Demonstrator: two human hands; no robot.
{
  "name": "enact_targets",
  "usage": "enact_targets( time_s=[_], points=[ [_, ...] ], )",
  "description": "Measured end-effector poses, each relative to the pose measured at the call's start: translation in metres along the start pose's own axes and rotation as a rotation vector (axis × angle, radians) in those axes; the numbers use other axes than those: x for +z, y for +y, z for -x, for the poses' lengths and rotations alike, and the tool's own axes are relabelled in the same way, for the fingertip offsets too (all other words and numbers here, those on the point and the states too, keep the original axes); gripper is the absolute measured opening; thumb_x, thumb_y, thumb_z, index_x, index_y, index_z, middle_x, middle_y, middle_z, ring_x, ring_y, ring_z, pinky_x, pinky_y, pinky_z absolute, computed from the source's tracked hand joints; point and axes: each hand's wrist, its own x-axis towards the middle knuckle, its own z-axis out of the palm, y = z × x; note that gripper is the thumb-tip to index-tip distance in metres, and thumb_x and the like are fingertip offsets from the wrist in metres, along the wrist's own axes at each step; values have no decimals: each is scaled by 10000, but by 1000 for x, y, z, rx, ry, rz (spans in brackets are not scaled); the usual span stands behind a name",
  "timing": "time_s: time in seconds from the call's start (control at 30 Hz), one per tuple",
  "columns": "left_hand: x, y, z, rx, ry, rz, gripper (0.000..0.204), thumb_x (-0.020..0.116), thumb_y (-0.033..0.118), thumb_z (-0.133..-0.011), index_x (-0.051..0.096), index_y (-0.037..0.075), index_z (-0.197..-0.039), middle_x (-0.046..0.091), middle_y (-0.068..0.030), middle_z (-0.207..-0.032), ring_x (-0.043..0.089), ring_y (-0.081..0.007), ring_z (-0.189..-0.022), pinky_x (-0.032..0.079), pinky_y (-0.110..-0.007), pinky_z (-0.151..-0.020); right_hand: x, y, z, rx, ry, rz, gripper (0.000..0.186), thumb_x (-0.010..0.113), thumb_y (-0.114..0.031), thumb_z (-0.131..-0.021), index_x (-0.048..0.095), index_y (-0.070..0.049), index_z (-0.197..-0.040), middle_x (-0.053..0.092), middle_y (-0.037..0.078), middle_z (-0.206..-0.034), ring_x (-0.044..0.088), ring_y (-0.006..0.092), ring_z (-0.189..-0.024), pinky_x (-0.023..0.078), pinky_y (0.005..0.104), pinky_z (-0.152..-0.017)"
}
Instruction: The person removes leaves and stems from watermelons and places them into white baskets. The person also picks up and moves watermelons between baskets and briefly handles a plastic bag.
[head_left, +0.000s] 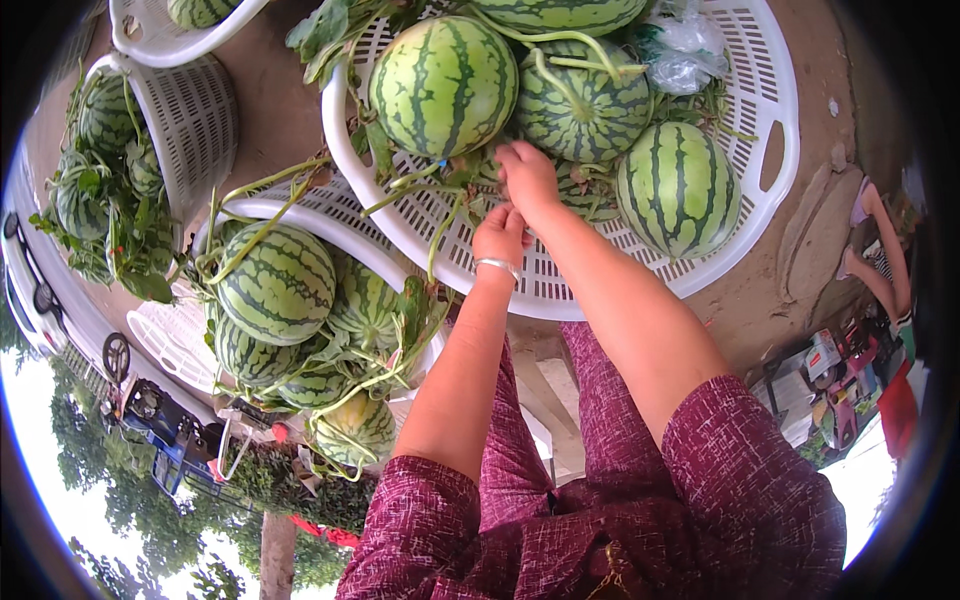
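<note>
Both my arms reach into a large white plastic basket [790, 110] of striped green watermelons. My right hand [528, 182] is closed, fingers curled down between the melons; what they grip is hidden. Just nearer to me, my left hand [501, 238] is closed with its fingertips pinched, almost touching the right wrist. Whatever it pinches is too small to make out. Beyond the hands sit a big watermelon [445, 85] and a darker watermelon [585, 105] with a thick curled stem. Another watermelon [680, 190] lies to the right. A cut green vine [445, 235] runs beside my left hand.
A second white basket [330, 212] on my left holds several watermelons [277, 283] with trailing vines. Farther left stands another loaded basket [200, 120]. Clear plastic bags [685, 50] lie in the large basket's far right. Another person's legs [880, 250] show at the right edge.
</note>
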Motion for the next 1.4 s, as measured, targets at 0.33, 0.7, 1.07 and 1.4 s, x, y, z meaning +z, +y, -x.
enact_targets(
  time_s=[0.33,0.7,1.07,1.4],
  points=[
    [-52,-69,141,-209,-148,-76,210,584,197,-942,649,15,-1026,608,3,-750,542,-74,-616,465,-235,-584,-29,88,109,138,-229,72,481,587,-349,-902,521,-22,-1249,619,156,-1075,601,254,-969,465,339,-856],
    [-77,-69,164,158,-414,-1085,492,477,474,-952,711,71,-793,648,-165,-826,609,-351,-839,471,-439,-770,22,68,18,72,-150,349,279,662,-288,-870,615,-22,-940,632,75,-747,601,184,-716,495,343,-704],
    [-55,-16,80,-86,-33,104,275,593,250,-930,581,33,-1100,606,-14,-876,562,-101,-731,492,-286,-680,-43,60,85,262,-199,-65,212,583,-269,-930,635,-81,-1013,575,-15,-766,581,97,-714,507,255,-652],
    [-23,-11,40,-289,144,741,197,626,175,-902,528,53,-1022,568,-75,-888,589,-182,-759,547,-328,-646,-40,67,74,-1,-185,231,240,578,-238,-903,634,-43,-1031,664,105,-912,620,216,-831,470,336,-745]
  ],
)
